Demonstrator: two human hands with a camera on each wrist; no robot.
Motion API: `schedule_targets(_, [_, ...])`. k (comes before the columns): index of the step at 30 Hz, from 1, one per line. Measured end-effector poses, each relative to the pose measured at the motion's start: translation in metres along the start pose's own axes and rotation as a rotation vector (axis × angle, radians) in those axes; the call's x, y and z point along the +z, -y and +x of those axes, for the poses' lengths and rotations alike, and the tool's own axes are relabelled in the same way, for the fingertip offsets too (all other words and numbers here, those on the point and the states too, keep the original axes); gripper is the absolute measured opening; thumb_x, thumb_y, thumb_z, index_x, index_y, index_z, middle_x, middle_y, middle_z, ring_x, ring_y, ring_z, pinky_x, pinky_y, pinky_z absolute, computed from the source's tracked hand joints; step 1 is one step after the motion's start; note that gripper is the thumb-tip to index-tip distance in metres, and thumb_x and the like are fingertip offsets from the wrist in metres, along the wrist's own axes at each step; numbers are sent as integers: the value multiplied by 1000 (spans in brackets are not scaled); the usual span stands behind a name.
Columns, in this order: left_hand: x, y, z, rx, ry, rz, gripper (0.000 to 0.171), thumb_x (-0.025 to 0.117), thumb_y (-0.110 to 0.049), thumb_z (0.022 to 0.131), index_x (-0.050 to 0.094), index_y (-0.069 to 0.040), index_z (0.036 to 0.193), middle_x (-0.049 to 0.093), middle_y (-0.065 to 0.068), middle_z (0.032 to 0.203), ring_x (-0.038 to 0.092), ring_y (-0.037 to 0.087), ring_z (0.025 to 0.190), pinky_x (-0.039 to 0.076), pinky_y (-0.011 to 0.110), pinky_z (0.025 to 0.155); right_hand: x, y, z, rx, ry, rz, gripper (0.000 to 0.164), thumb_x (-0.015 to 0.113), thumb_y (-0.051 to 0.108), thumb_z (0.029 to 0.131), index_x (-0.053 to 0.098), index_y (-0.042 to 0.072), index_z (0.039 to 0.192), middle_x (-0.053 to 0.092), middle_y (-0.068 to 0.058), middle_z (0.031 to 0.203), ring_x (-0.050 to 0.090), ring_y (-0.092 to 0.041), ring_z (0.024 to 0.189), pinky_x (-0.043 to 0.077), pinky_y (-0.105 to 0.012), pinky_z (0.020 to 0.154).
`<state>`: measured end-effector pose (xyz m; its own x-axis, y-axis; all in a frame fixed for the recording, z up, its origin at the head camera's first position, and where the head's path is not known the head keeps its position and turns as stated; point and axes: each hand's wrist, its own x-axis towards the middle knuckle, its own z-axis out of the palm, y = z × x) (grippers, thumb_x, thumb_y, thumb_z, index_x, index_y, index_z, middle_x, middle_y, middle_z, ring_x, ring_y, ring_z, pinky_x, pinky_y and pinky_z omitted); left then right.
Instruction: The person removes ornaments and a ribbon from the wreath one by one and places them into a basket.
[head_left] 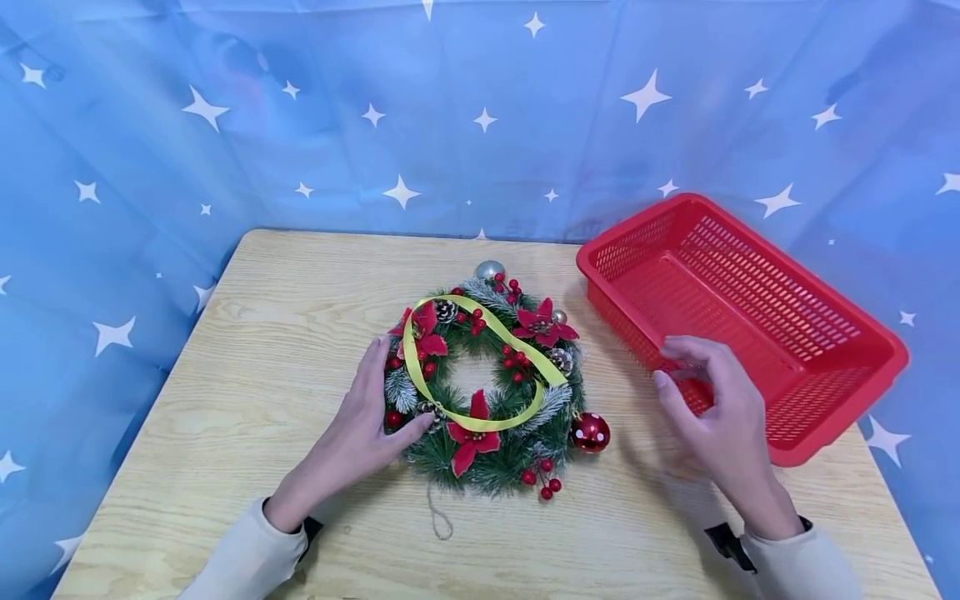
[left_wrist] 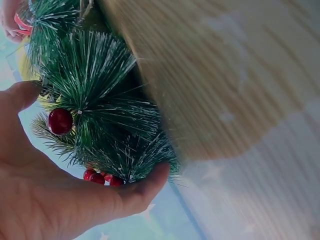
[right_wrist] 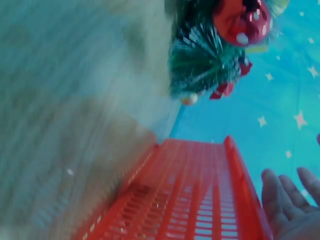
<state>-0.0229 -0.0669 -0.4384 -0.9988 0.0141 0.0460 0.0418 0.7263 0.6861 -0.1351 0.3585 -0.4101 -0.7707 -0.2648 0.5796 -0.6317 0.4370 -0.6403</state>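
Observation:
A Christmas wreath [head_left: 495, 458] of green needles lies on the table, dressed with red flowers, berries and pine cones. Over its top runs a loose yellow ribbon [head_left: 410, 354]. My left hand [head_left: 360, 425] holds the wreath's left side, thumb on top by a pine cone and fingers along the outer edge. In the left wrist view, thumb and fingers span the needles [left_wrist: 100, 75]. Right of the wreath, my right hand [head_left: 716, 417] is held in front of the red basket, fingers loosely bent with nothing between them. A spotted red bauble [head_left: 591, 432] sits at the wreath's right edge.
The red plastic basket [head_left: 840, 292] with slotted walls stands tilted across the table's right side, no contents visible. A silvery bauble [head_left: 490, 270] is at the wreath's far edge. A thin string loop [head_left: 441, 525] lies in front. Behind hangs a blue star-printed cloth [head_left: 480, 75].

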Motion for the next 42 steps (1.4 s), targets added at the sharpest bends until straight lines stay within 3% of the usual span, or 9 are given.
schedule_targets(7, [-2,3,0,29,20,-18,117,79,-48,100,-2,-9,176,2,22,180,10,41,164,26,68,123,21,14,-10,-68,73,115,51,79,-9,82,69,-8,132,69,-17,133,65,-16,119,52,-21,98])
schedule_targets(10, [-4,3,0,40,29,-31,120,82,-45,98,-3,-9,176,1,21,180,8,39,165,26,68,123,27,15,-17,-36,138,145,58,82,-12,81,68,-3,136,68,-12,137,65,-17,119,54,-22,96])
schedule_targets(14, [-5,4,1,43,29,-46,121,83,-44,97,-2,-9,175,1,21,180,7,38,165,26,67,124,29,7,-26,40,238,95,61,86,-3,87,66,10,144,65,-1,142,65,-17,119,52,-22,98])
schedule_targets(22, [-4,4,0,33,26,-67,120,83,-41,98,-2,-12,176,2,17,181,7,36,165,26,67,124,33,2,-28,63,338,92,56,90,4,88,66,11,139,69,-8,135,69,-27,112,54,-23,95])
schedule_targets(29, [-1,3,1,17,7,-54,118,82,-36,97,-1,-10,176,4,17,181,10,39,165,22,68,125,38,-3,-30,14,379,121,62,94,6,83,64,4,137,70,-7,131,69,-24,116,55,-23,94])
schedule_targets(34, [1,1,2,-20,-15,-31,118,83,-34,95,0,-8,175,4,18,181,10,41,164,21,72,124,41,0,-31,42,424,94,62,97,12,83,63,6,134,70,-1,127,68,-20,114,56,-23,92])
schedule_targets(39, [2,-3,0,-71,-55,-46,122,85,-34,94,-3,-7,174,2,21,179,10,41,164,25,67,124,44,3,-34,50,453,88,60,97,11,83,61,3,130,68,-1,125,67,-15,110,60,-27,88])
schedule_targets(42, [2,-4,-2,-93,-63,-78,121,85,-36,94,-1,-7,174,9,20,177,18,40,162,29,67,123,45,3,-35,43,461,87,60,98,9,81,61,2,128,68,-1,122,67,-13,106,61,-29,86])
